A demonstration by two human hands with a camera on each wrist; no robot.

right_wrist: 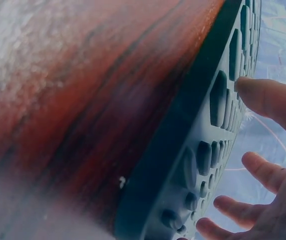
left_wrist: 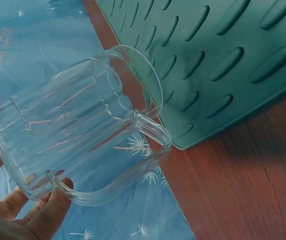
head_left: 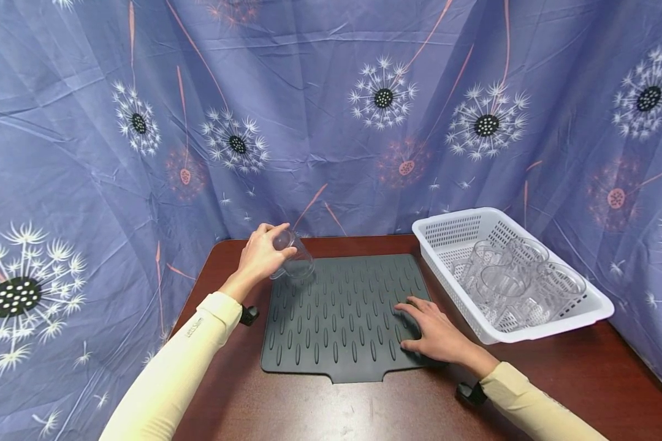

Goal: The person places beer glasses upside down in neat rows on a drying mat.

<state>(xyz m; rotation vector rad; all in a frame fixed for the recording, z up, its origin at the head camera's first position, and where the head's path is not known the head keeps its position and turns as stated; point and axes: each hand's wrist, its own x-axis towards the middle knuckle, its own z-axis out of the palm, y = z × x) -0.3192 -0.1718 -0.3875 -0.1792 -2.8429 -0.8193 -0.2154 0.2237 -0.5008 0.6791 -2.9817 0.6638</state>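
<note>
My left hand (head_left: pixel 262 256) grips a clear glass mug (head_left: pixel 301 264) by its base end, fingers and thumb spread round it. Tilted, the mug has its rim pointing down over the far left corner of a dark grey drying mat (head_left: pixel 342 365). In the left wrist view, the glass handle (left_wrist: pixel 107 192) lies along the mug's lower side and a fingertip meets its base end. My right hand (head_left: pixel 434 334) holds nothing; its fingers are spread and relaxed over the mat's near right part. The right wrist view has its fingers (right_wrist: pixel 270 102) close over the mat's raised ribs.
A white perforated plastic basket (head_left: pixel 557 328) stands to the right of the mat, with several clear glass mugs (head_left: pixel 503 283) inside it. Both rest on a reddish-brown wooden table (head_left: pixel 298 410). A blue dandelion-print curtain (head_left: pixel 309 122) hangs behind and at the sides.
</note>
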